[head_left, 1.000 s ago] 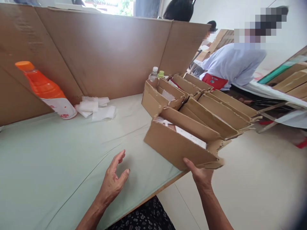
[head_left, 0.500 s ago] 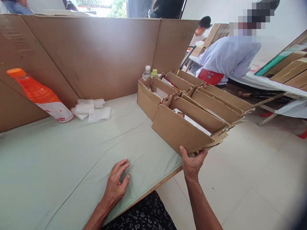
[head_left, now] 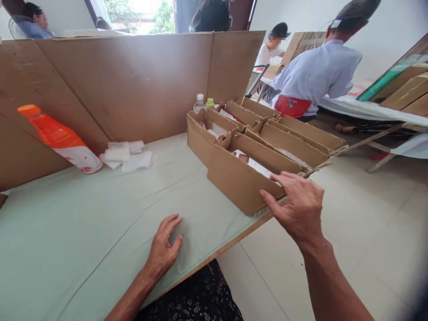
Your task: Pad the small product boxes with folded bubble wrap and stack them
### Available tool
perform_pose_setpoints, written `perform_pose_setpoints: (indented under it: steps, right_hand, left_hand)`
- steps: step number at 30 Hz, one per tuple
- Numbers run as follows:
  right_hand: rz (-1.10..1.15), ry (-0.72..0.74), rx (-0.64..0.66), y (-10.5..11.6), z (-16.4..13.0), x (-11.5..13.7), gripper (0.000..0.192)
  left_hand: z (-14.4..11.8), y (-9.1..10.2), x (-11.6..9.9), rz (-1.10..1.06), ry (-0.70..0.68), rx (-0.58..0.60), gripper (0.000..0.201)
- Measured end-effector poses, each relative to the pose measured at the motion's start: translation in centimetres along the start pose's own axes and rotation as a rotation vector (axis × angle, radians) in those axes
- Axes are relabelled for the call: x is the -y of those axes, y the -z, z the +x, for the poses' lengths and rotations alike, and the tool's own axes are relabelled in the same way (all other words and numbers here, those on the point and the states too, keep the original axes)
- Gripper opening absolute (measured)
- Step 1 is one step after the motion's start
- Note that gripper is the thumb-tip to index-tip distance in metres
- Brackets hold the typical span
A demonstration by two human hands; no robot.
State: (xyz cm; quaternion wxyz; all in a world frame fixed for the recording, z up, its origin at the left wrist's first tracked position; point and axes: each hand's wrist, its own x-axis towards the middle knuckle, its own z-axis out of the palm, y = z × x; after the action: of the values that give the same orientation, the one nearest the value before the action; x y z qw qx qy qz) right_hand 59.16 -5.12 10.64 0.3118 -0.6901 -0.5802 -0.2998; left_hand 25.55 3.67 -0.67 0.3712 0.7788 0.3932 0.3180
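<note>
My left hand (head_left: pixel 164 243) hovers over or rests on the pale green table cover (head_left: pixel 100 223), fingers spread, holding nothing. At the near end of the front cardboard bin (head_left: pixel 239 187) is my right hand (head_left: pixel 299 203). Its thumb is on the outer side of the bin wall and its fingers reach over the rim, apart from the thumb. Inside that bin lies a white box (head_left: pixel 256 167) with a brown patch, close to my right fingertips. Whether the fingertips touch it I cannot tell.
Several more cardboard bins (head_left: pixel 297 140) stand behind, jutting past the table edge. A clear bottle (head_left: pixel 199 104) is beyond them. An orange-and-white bottle (head_left: pixel 63 140) leans against a cardboard panel (head_left: pixel 140 84), beside clear plastic packets (head_left: pixel 129 156). A person in a light blue shirt (head_left: pixel 316 73) is at the right.
My right hand has moved from under the bin's near corner up over its rim. The left hand has hardly moved. The view has shifted slightly.
</note>
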Motion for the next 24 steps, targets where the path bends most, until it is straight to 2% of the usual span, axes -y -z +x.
perform_pose_setpoints:
  steps: [2, 4, 8, 11, 14, 17, 21, 24]
  right_hand:
    - [-0.019, 0.064, 0.003, -0.5, 0.5, 0.1, 0.013]
    - [-0.053, 0.107, -0.024, -0.7, 0.5, 0.5, 0.004]
    - [-0.098, 0.148, -0.034, 0.1, 0.4, 1.3, 0.005]
    - [-0.100, 0.188, 0.002, 0.8, 0.7, 1.3, 0.005]
    - [-0.108, 0.215, 0.018, 1.0, 1.0, 1.1, 0.006]
    - [-0.106, 0.198, 0.043, 0.8, 1.4, 0.6, 0.006]
    - [-0.084, 0.181, 0.063, 0.1, 2.0, -0.1, 0.008]
    - [-0.069, 0.191, 0.064, 0.1, 2.2, -0.7, 0.006]
  left_hand:
    - [1.9, -0.8, -1.7, -0.064, 0.003, 0.047, 0.047]
    - [4.4, -2.2, -3.2, -0.122, -0.026, 0.103, 0.056]
    - [9.3, -6.4, -5.2, -0.232, -0.053, 0.302, 0.076]
    - [11.4, -9.9, -5.7, -0.301, -0.082, 0.395, 0.087]
    - [12.2, -12.6, -5.6, -0.373, -0.123, 0.402, 0.094]
    - [12.6, -14.1, -5.1, -0.403, -0.123, 0.392, 0.096]
    - [12.8, -15.0, -4.6, -0.395, -0.104, 0.375, 0.094]
    - [12.2, -14.7, -4.3, -0.375, -0.088, 0.381, 0.090]
